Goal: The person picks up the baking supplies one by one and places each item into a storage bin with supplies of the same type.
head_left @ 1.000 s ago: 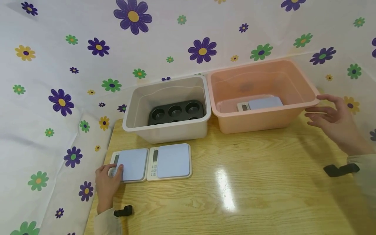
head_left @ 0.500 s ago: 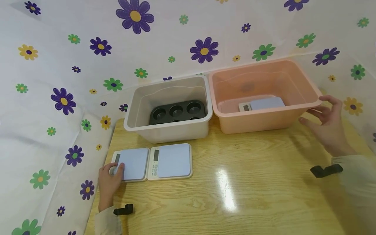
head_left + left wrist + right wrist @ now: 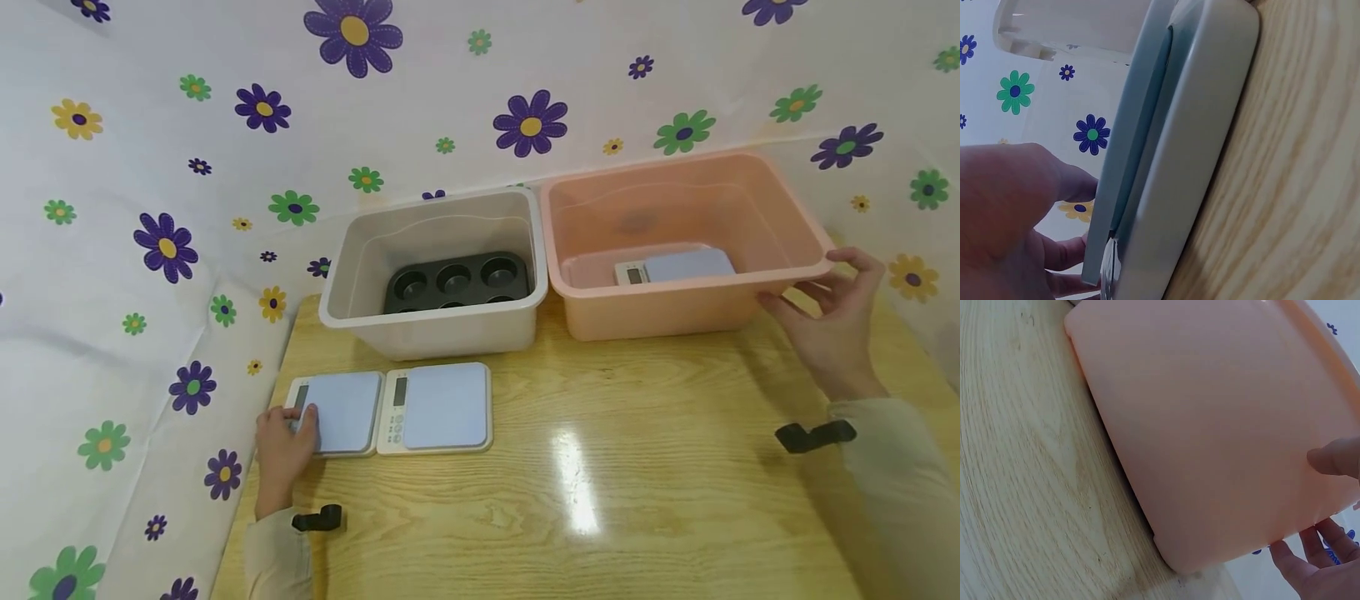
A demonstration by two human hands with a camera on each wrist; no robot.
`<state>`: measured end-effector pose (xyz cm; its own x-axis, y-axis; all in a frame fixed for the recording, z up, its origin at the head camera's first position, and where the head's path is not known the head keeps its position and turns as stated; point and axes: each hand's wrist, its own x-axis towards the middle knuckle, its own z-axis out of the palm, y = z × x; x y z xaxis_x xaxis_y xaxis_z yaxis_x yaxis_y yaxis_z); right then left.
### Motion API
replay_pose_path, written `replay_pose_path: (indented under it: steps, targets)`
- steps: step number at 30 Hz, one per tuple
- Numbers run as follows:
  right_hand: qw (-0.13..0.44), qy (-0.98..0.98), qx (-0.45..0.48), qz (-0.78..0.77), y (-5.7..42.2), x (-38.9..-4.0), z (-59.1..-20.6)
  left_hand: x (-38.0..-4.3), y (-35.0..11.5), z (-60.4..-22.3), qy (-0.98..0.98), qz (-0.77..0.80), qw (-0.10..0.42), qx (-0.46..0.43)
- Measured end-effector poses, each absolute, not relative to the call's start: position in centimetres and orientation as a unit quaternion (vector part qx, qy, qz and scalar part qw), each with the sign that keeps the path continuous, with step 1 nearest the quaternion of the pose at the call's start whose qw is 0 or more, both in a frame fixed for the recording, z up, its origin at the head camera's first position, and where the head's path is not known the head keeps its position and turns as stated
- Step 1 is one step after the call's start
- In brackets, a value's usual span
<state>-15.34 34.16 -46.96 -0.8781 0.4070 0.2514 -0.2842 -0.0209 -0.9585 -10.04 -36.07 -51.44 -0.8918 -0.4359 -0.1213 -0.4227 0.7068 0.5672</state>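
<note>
Two kitchen scales lie side by side on the wooden table, the left scale (image 3: 341, 412) and the right scale (image 3: 444, 408). My left hand (image 3: 287, 446) rests at the left scale's lower left corner, its thumb touching the blue-white platform and its fingers near the display. In the left wrist view the scale's edge (image 3: 1191, 144) sits flat on the wood. My right hand (image 3: 836, 321) grips the right corner of a pink bin (image 3: 660, 312), thumb (image 3: 1335, 457) against the front wall and fingers around the side. Another scale (image 3: 686, 265) lies inside that bin.
Left of the pink bin stands a beige bin (image 3: 450, 329), their rims close together. A dark muffin tin (image 3: 453, 282) lies in it. Flower-printed sheeting (image 3: 442, 92) hangs behind and along the left side of the table (image 3: 637, 483).
My right hand has moved inward, and its thumb has come onto the pink bin's front wall near the corner. My left hand stays on the left scale. The head view has shifted slightly.
</note>
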Motion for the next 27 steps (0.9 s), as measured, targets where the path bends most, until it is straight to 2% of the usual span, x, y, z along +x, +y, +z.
replay_pose_path:
  steps: [8, 14, 17, 22, 27]
  targets:
    - [0.250, -0.654, -0.051, 0.713, 34.3, -14.6, -46.7, -11.1, -36.8, -51.4, -0.934, -0.288, -0.028, 0.212]
    - [0.254, -0.623, -0.040, 0.739, 34.4, -14.2, -46.8, -11.0, -39.0, -49.7, -0.926, -0.311, -0.121, 0.176]
    - [0.248, -0.617, -0.029, 0.746, 34.4, -14.5, -46.8, -10.2, -40.4, -49.0, -0.909, -0.347, -0.147, 0.178]
    - [0.232, -0.620, 0.005, 0.750, 34.0, -15.4, -46.8, -8.2, -43.0, -48.9, -0.877, -0.426, -0.148, 0.168]
    - [0.242, -0.589, 0.026, 0.771, 34.2, -15.2, -47.0, -7.8, -44.1, -49.3, -0.838, -0.514, -0.130, 0.127]
